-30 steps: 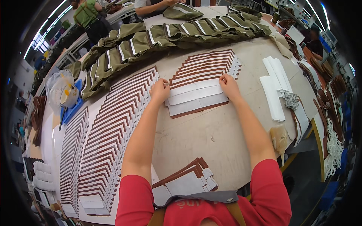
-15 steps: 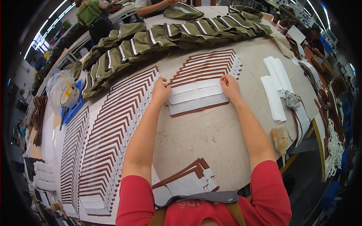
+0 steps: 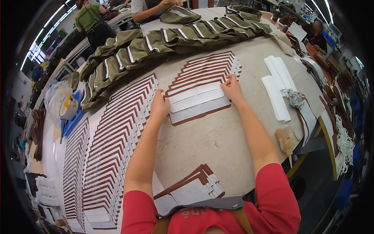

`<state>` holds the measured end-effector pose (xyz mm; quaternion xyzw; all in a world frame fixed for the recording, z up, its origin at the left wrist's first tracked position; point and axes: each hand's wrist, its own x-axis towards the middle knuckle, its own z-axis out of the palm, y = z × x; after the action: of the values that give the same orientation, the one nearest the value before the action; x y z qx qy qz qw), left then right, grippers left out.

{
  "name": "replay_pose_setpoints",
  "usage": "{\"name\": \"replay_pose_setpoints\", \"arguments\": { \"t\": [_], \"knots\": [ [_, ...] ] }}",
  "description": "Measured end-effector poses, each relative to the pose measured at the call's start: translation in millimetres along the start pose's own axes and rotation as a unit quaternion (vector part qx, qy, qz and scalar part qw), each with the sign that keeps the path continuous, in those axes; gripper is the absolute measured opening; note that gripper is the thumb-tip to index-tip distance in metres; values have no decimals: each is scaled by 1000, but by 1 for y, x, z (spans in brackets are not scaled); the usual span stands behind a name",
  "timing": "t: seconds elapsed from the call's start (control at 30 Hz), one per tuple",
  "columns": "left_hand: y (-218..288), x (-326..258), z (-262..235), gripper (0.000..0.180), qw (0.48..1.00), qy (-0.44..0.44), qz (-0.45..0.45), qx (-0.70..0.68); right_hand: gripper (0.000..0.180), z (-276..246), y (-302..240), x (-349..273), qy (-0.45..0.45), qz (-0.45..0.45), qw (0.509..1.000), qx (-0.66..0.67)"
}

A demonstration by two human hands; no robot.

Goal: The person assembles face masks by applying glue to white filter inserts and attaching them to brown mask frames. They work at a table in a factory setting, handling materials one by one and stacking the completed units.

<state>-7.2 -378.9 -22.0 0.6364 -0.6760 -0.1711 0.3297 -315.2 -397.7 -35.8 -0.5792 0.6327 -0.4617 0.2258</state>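
On the table in front of me lies a white panel with a brown edge point(image 3: 200, 111), at the near end of a fanned stack of similar brown-edged panels point(image 3: 206, 70). A white strip point(image 3: 196, 97) rests across the panel. My left hand point(image 3: 159, 106) pinches the strip's left end, its fingertips partly hidden. At the other end my right hand point(image 3: 232, 88) has thumb and fingers closed on the strip's upper right corner. Two long fanned rows of overlapped brown-edged panels point(image 3: 120, 136) run beside my left forearm.
Olive fabric pieces with white strips point(image 3: 175, 37) lie heaped along the far side. A glue pot point(image 3: 69, 107) sits on a blue tray point(image 3: 74, 124) at left. White strips point(image 3: 276, 97) and a crumpled grey ball point(image 3: 296, 100) lie at right. More panels point(image 3: 194, 189) are close to my body.
My view has shifted slightly. The strip now lies a little lower on the panel, and both hands remain at its ends.
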Motion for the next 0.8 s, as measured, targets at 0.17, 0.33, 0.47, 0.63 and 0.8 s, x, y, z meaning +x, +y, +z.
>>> {"name": "replay_pose_setpoints", "arguments": {
  "t": [0.17,0.33,0.47,0.63,0.8],
  "knots": [
    [14,-6,-2,38,993,17,17,112,35,-1,0,1,-13,1,999,-34],
    [35,-23,5,32,981,17,139,131,26,-5,-3,6,-31,8,998,-48],
    [36,-36,28,30,967,17,238,92,25,-5,11,26,37,-10,999,-34],
    [38,-37,32,30,973,6,218,83,23,5,10,42,33,13,999,-29],
    [39,-38,36,31,967,18,235,96,19,9,23,54,49,6,996,-72]
  ]
}}
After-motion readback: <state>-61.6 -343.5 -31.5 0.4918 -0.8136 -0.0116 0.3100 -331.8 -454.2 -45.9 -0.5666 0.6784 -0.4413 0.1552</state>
